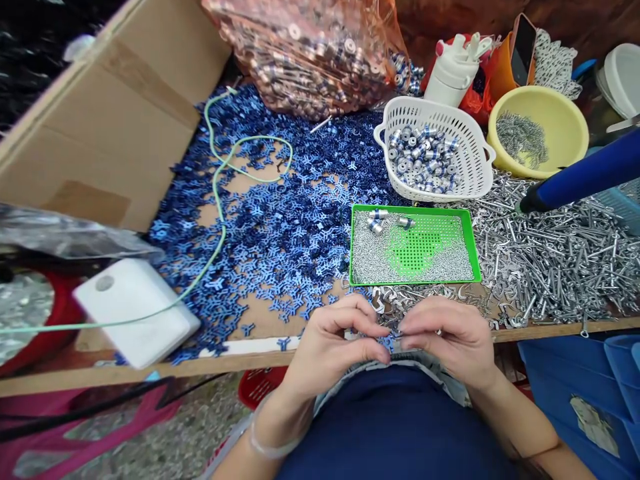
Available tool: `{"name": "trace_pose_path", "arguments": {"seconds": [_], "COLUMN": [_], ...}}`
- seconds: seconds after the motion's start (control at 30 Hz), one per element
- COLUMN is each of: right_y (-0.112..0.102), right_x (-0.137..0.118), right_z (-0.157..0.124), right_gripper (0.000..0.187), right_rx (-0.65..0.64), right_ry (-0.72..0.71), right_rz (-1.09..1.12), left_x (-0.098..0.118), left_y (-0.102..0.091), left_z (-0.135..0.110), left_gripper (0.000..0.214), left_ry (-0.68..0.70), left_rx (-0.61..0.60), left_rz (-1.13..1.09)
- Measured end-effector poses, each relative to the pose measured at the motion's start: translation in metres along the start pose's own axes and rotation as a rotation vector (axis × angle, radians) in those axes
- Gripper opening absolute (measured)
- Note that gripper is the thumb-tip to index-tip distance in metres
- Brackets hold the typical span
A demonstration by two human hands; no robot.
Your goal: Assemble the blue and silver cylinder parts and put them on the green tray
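Observation:
My left hand [335, 340] and my right hand [443, 333] meet above the table's front edge, their fingertips pinching a small blue and silver metal part [395, 335]. The fingers hide most of it. A thick layer of blue three-armed metal pieces [260, 233] spreads to the left of my hands. Bent silver metal clips [415, 299] lie just beyond my fingers. Farther right is a heap of silver metal pins [555, 253]. A green perforated tray [413, 245] holding tiny silver parts and several small spools lies straight ahead.
A white plastic basket [425, 150] holds silver-and-blue spools. Behind it are a bulging orange bag of spools [310, 57], a yellow basin of springs [537, 130] and a white bottle [453, 70]. A cardboard box [95, 127], green cord [217, 220] and white block [135, 312] lie left; a blue-handled tool [583, 177] projects right.

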State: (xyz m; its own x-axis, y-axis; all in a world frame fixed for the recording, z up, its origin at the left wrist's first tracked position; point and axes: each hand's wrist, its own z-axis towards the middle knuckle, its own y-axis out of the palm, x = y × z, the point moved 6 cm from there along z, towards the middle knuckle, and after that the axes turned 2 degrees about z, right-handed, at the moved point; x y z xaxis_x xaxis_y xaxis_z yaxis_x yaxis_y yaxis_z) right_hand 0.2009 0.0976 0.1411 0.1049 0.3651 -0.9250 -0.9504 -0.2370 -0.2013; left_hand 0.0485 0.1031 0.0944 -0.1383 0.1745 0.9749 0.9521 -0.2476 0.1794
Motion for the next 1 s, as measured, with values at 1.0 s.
{"name": "trace_pose_path", "arguments": {"seconds": [1.0], "right_y": [0.020], "right_x": [0.029], "right_z": [-0.012], "right_gripper": [0.018], "right_rx": [-0.472], "right_ry": [0.463], "right_rz": [0.063], "left_x": [-0.001], "left_y": [0.000], "left_z": [-0.001], "left_gripper": [0.033], "left_ry": [0.273], "left_rx": [-0.227], "left_rz": [0.290]}}
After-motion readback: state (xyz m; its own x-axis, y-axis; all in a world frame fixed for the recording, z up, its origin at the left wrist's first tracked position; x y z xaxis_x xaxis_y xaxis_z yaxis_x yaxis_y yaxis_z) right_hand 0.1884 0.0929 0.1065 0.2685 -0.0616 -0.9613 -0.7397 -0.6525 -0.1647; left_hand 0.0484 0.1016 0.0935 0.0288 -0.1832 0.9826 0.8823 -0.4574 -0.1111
